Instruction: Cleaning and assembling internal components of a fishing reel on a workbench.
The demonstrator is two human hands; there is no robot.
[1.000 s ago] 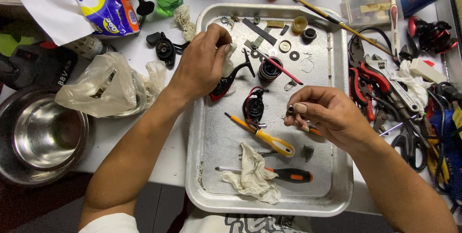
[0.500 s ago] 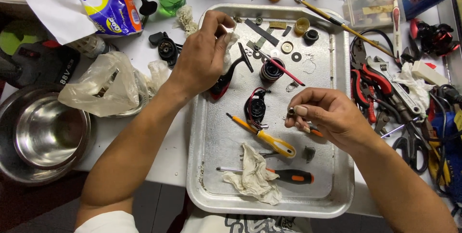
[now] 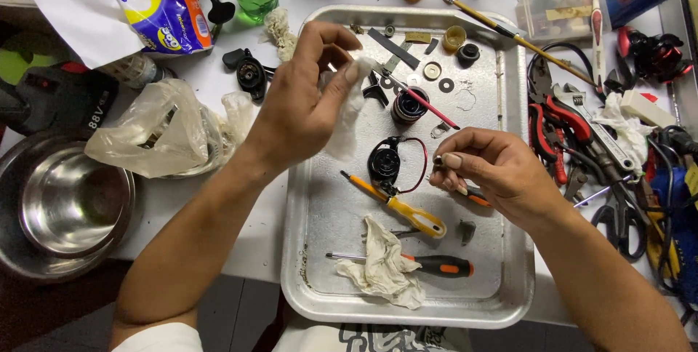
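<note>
Metal tray (image 3: pixel 509 177) fills centre of frame on white desk (image 3: pixel 240 243). Steel bowl (image 3: pixel 62 203) at left edge. Left hand (image 3: pixel 302 101) raised over tray's upper left, grip pinching white tissue (image 3: pixel 347 116) hanging below thumb. Right hand (image 3: pixel 491 174) right of centre, grip pressed together on small dark part (image 3: pixel 438 160). Yellow-handled screwdriver (image 3: pixel 396 206) and crumpled rag (image 3: pixel 382 268) lie lower in tray.

The left hand (image 3: pixel 305 105) has lifted off the black part on the tray (image 3: pixel 320 250) — it now pinches a white tissue (image 3: pixel 347 116), held up above the tray — where earlier no tissue showed.
</note>
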